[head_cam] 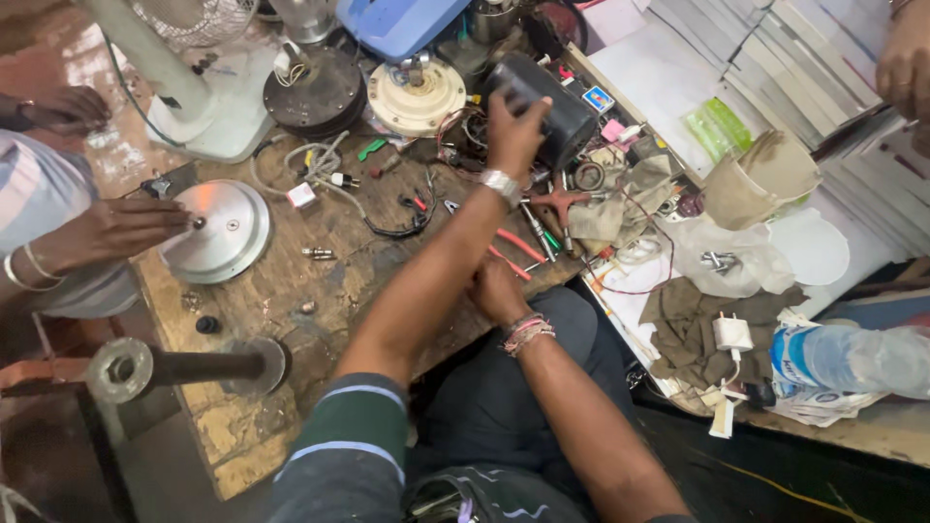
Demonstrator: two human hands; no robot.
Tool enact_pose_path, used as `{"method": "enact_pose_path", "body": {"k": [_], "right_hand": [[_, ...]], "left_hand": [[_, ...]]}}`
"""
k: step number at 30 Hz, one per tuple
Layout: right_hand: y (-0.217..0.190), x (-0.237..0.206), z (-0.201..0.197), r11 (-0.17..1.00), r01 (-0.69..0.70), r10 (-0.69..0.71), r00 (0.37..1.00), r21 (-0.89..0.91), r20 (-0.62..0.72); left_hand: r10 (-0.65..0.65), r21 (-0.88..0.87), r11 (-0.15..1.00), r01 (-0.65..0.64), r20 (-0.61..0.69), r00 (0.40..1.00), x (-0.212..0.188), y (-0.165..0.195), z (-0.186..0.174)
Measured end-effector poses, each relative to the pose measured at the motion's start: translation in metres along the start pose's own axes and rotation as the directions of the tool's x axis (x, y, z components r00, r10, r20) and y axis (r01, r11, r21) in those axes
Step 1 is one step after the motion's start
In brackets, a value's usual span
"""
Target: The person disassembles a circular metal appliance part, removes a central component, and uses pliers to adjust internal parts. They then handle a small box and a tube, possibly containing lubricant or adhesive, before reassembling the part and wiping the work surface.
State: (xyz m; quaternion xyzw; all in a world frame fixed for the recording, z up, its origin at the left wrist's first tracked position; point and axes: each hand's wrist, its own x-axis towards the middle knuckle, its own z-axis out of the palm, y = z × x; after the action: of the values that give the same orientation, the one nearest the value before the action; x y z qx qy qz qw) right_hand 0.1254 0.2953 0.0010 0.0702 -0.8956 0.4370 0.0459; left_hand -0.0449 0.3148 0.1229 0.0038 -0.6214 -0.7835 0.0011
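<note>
My left hand (513, 126), with a metal watch at the wrist, reaches across the wooden workbench (291, 300) and grips the near end of a black cylindrical motor housing (562, 111) lying at the back. My right hand (496, 289), bead bracelets on its wrist, sits low at the bench's front edge beside red-handled pliers (518, 247). My left forearm partly covers it, so its fingers are hidden. Screwdrivers and a rag (605, 208) lie just right of the left wrist.
Another person's hand (116, 232) rests on a round silver cover (218, 228) at the left. A cream motor disc (417, 97), a black disc (315, 92) and a white fan base (208, 107) stand at the back. A metal pipe vise (184, 368) projects at front left. Another hand (906, 63) is at top right.
</note>
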Motion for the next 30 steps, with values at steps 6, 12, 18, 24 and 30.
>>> {"method": "enact_pose_path", "body": {"k": [6, 12, 18, 24, 30], "right_hand": [[0.004, -0.001, 0.000, 0.999, 0.039, -0.038, 0.999, 0.030, -0.039], [0.015, 0.003, 0.010, 0.983, -0.002, -0.025, 0.989, -0.185, -0.145], [0.013, 0.003, 0.007, 0.864, -0.059, -0.043, 0.981, -0.500, -0.191], [0.032, 0.012, -0.003, 0.690, 0.124, -0.192, 0.981, -0.713, -0.015], [0.054, 0.026, -0.012, 0.760, -0.059, -0.072, 0.982, -0.647, -0.174]], "left_hand": [[-0.237, -0.645, 0.713, 0.275, 0.148, 0.960, -0.003, -0.035, -0.155], [-0.173, -0.316, 0.946, 0.071, -0.307, 0.936, -0.127, -0.094, -0.295], [0.350, 0.718, 0.683, -0.136, -0.158, 0.923, -0.203, -0.075, -0.295], [0.432, 0.747, 0.580, -0.325, 0.056, 0.900, -0.197, -0.049, -0.275], [0.387, 0.859, 0.350, -0.373, 0.230, 0.893, -0.148, -0.054, -0.274]]}}
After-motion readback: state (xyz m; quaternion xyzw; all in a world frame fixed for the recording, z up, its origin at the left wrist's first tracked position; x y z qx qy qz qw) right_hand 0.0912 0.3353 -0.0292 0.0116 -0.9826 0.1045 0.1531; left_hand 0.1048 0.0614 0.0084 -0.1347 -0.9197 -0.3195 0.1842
